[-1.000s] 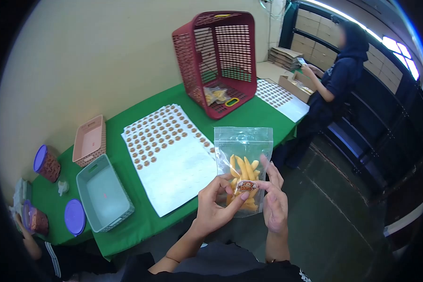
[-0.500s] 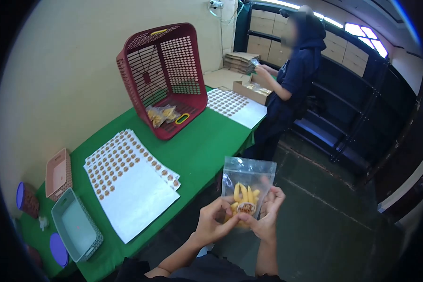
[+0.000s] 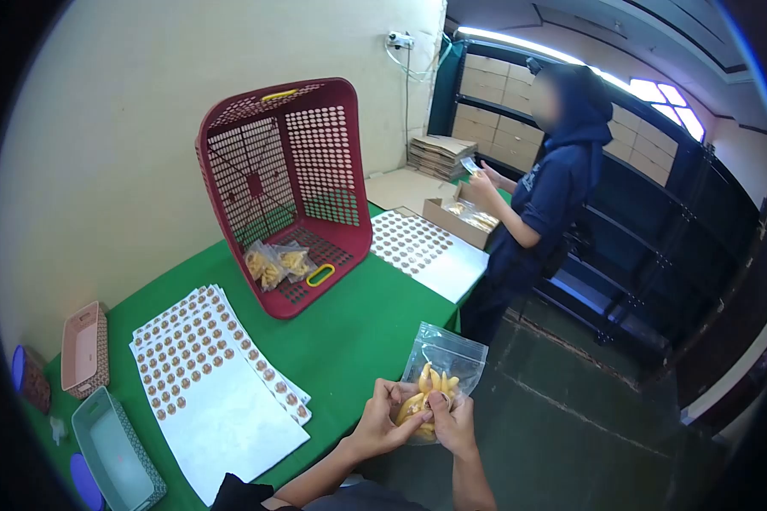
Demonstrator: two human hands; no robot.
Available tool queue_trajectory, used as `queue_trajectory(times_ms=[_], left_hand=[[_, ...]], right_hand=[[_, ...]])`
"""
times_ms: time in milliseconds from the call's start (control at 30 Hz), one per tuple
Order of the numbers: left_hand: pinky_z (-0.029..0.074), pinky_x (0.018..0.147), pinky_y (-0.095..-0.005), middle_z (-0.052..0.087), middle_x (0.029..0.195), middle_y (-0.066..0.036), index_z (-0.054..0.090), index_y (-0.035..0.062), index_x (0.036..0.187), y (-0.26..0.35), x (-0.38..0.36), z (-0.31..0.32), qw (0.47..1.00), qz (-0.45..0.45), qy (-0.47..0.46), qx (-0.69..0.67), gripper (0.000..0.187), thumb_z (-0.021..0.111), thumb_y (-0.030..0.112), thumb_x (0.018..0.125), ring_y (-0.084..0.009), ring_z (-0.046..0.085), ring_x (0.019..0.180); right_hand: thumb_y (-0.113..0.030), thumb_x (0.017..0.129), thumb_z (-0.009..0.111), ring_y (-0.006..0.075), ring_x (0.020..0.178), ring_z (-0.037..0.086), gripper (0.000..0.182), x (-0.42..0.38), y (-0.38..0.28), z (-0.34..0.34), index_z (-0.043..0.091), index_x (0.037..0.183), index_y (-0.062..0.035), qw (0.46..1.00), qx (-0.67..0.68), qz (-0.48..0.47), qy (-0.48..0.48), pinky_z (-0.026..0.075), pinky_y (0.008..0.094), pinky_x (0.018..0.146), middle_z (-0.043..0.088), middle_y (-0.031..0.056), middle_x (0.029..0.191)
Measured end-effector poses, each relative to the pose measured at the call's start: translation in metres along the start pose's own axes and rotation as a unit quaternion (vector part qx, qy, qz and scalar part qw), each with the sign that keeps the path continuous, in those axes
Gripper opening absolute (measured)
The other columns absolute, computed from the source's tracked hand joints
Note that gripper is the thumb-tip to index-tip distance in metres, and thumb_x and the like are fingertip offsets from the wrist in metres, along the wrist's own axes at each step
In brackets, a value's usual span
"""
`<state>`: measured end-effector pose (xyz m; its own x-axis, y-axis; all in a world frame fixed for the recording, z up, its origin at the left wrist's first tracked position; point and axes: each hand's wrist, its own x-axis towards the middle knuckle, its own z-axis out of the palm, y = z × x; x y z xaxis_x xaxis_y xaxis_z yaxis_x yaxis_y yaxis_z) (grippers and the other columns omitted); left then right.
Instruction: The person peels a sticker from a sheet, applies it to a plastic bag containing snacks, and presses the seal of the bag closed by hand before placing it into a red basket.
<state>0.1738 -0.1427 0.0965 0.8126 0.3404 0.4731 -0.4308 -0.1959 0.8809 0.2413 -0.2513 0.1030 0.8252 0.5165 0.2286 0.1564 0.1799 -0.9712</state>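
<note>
My left hand [image 3: 387, 419] and my right hand [image 3: 453, 424] both grip a clear zip-lock bag [image 3: 448, 349] of yellow finger-shaped snacks [image 3: 435, 376]. The bag is held upright just off the table's front edge, its zip strip uppermost. Both thumbs press on the front of the bag, where a round sticker is mostly covered by them. Fingers of both hands wrap around the sides of the bag, partly out of sight behind it.
Sticker sheets [image 3: 222, 430] lie on the green table [image 3: 362, 332]. Behind them a maroon basket [image 3: 362, 170] on its side holds snack bags [image 3: 268, 264]. Pink [image 3: 85, 349] and teal [image 3: 115, 451] baskets stand left. A co-worker [image 3: 562, 179] stands by an open carton [image 3: 464, 223].
The view has tilted, so the table and basket sit lower. My right thumb has moved onto the sticker, which showed plainly before, and my hands are closer together on the bag.
</note>
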Motion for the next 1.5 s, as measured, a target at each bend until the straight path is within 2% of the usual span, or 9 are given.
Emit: queue_trajectory(times_ms=[400, 500, 567, 600, 733, 833, 1067, 1233, 1500], left_hand=[[0.037, 0.072, -0.027, 0.046, 0.094, -0.013, 0.026, 0.0051, 0.083, -0.051, 0.018, -0.043, 0.989, -0.07, 0.064, 0.11, 0.048, 0.07, 0.014, 0.067, -0.0154, 0.046, 0.087], [0.037, 0.074, -0.0279, 0.041, 0.102, -0.016, 0.024, 0.003, 0.09, -0.054, 0.015, -0.073, 0.981, -0.096, 0.074, 0.154, 0.054, 0.071, 0.017, 0.067, -0.0172, 0.044, 0.096], [0.041, 0.071, -0.028, 0.035, 0.11, -0.021, 0.022, -0.0011, 0.097, -0.05, 0.012, -0.09, 0.991, 0.059, 0.063, 0.1, 0.057, 0.068, 0.02, 0.07, -0.0184, 0.045, 0.084], [0.043, 0.071, -0.0291, 0.025, 0.116, -0.022, 0.012, -0.0029, 0.108, -0.048, 0.005, -0.102, 0.982, -0.003, 0.022, 0.188, 0.074, 0.069, 0.024, 0.069, -0.0218, 0.045, 0.088], [0.045, 0.065, -0.0278, 0.02, 0.116, -0.018, 0.003, -0.0049, 0.116, -0.041, -0.015, -0.118, 0.916, -0.152, 0.294, 0.226, 0.086, 0.068, 0.026, 0.069, -0.0197, 0.046, 0.086], [0.043, 0.067, -0.0265, 0.03, 0.112, -0.013, 0.018, -0.0014, 0.117, -0.03, -0.03, -0.138, 0.871, -0.144, 0.463, 0.08, 0.063, 0.059, 0.022, 0.075, -0.0166, 0.047, 0.081], [0.042, 0.075, -0.0263, 0.058, 0.094, -0.011, 0.052, -0.0045, 0.1, -0.011, -0.04, -0.12, 0.862, -0.064, 0.499, 0.061, 0.035, 0.054, 0.023, 0.079, -0.0159, 0.055, 0.086], [0.046, 0.069, -0.0277, 0.06, 0.082, -0.01, 0.059, -0.0056, 0.088, -0.02, -0.032, -0.1, 0.763, -0.132, 0.631, 0.045, 0.02, 0.057, 0.012, 0.078, -0.0161, 0.058, 0.075], [0.046, 0.071, -0.0268, 0.061, 0.082, -0.012, 0.059, -0.0077, 0.089, -0.032, -0.029, -0.063, 0.739, -0.142, 0.658, 0.026, 0.02, 0.057, 0.009, 0.077, -0.0157, 0.058, 0.075]], right_hand=[[-0.026, 0.078, 0.059, 0.0048, 0.056, 0.051, 0.031, 0.067, 0.049, 0.03, 0.057, 0.084, 0.0049, 0.996, -0.013, 0.019, -0.088, 0.042, 0.02, 0.049, 0.056, 0.001, 0.061], [-0.026, 0.079, 0.057, 0.0058, 0.054, 0.051, 0.031, 0.086, 0.067, 0.057, 0.056, 0.083, 0.0046, 0.983, -0.106, -0.046, -0.142, 0.042, 0.0229, 0.047, 0.055, 0.003, 0.057], [-0.026, 0.08, 0.056, 0.0074, 0.053, 0.052, 0.03, 0.097, 0.073, 0.08, 0.056, 0.083, 0.0039, 0.983, -0.064, -0.038, -0.168, 0.041, 0.0252, 0.047, 0.055, 0.0047, 0.055], [-0.026, 0.08, 0.055, 0.008, 0.052, 0.053, 0.03, 0.1, 0.075, 0.09, 0.056, 0.082, 0.0036, 0.974, -0.081, -0.046, -0.207, 0.041, 0.0251, 0.046, 0.055, 0.0054, 0.055], [-0.029, 0.079, 0.056, 0.0106, 0.052, 0.054, 0.032, 0.115, 0.08, 0.116, 0.057, 0.082, 0.0024, 0.935, -0.085, -0.021, -0.343, 0.042, 0.0247, 0.047, 0.057, 0.0065, 0.058], [-0.03, 0.079, 0.057, 0.0109, 0.053, 0.056, 0.033, 0.125, 0.074, 0.131, 0.056, 0.084, 0.0024, 0.891, -0.055, -0.015, -0.451, 0.043, 0.0241, 0.048, 0.058, 0.0067, 0.058], [-0.031, 0.078, 0.056, 0.0177, 0.052, 0.06, 0.034, 0.125, 0.08, 0.16, 0.054, 0.082, 0.0033, 0.774, -0.04, -0.062, -0.629, 0.045, 0.027, 0.048, 0.059, 0.0108, 0.059], [-0.033, 0.077, 0.058, 0.0249, 0.048, 0.058, 0.036, 0.118, 0.102, 0.155, 0.055, 0.077, 0.0026, 0.732, -0.052, -0.101, -0.672, 0.044, 0.0309, 0.046, 0.055, 0.0144, 0.053], [-0.036, 0.072, 0.061, 0.0276, 0.056, 0.059, 0.037, 0.133, 0.106, 0.144, 0.058, 0.08, -0.0003, 0.679, -0.04, -0.101, -0.726, 0.045, 0.0331, 0.051, 0.057, 0.0165, 0.06]])
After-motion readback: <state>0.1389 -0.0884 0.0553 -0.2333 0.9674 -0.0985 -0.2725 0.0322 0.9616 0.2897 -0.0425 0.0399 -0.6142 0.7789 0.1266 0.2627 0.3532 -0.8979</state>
